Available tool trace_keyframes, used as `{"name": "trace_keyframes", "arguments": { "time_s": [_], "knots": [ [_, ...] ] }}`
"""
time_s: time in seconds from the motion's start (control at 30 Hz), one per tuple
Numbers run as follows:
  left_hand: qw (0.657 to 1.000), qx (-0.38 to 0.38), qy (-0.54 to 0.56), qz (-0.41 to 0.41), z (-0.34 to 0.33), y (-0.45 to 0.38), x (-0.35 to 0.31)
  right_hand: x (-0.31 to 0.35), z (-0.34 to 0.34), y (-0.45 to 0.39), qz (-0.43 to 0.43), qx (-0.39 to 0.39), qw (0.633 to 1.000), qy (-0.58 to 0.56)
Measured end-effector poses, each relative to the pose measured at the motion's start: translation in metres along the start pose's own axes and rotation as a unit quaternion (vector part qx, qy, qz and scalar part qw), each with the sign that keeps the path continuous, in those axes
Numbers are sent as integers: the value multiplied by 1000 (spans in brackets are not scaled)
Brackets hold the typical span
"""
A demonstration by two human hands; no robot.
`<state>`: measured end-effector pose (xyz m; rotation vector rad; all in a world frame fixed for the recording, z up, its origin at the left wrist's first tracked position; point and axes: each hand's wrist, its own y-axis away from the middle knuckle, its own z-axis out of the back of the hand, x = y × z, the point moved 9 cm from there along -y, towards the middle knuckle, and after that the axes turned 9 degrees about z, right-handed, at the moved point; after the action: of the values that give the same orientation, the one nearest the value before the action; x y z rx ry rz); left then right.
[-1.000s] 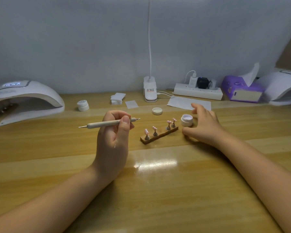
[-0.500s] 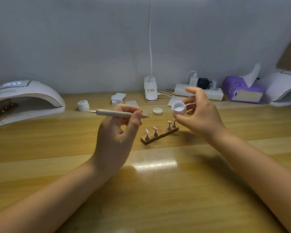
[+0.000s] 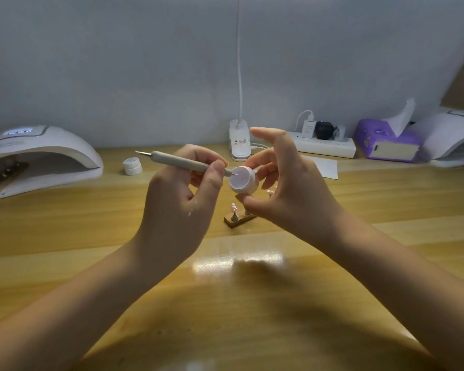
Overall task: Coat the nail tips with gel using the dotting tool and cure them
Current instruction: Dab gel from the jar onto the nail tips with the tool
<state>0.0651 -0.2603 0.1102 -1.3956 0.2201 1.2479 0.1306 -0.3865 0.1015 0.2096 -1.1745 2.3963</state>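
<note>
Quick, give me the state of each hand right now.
Left hand: pinching the dotting tool, tip at the jar's mouth.
Right hand: holding the open gel jar off the table.

The left hand (image 3: 180, 207) dips the dotting tool (image 3: 182, 162) into the gel pot (image 3: 243, 181) pinched by the right hand (image 3: 287, 188).

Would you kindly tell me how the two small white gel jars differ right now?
The gel jar in the right hand is lifted and tilted, its mouth open, with the dotting tool at its opening. The second jar stands upright on the table, lidded and untouched. Both are small, round and white.
</note>
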Motion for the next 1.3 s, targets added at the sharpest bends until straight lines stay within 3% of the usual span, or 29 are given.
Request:
{"name": "trace_keyframes", "arguments": {
  "time_s": [0.4,0.7,0.97,1.17,1.3],
  "knots": [
    [998,-3,-58,-20,-3,0,3,9,-5,0,7,10,1000,-17],
    [997,-31,75,21,11,-4,2,3,-1,1,-26,2,999,-20],
    [935,-36,303,179,13,-13,36,-1,1,0,-54,-4,997,-48],
    [895,-28,382,228,12,-17,42,-3,0,2,-67,-9,995,-75],
    [889,-31,362,278,7,-13,51,-2,-2,3,-69,-15,994,-86]
  ]
}}
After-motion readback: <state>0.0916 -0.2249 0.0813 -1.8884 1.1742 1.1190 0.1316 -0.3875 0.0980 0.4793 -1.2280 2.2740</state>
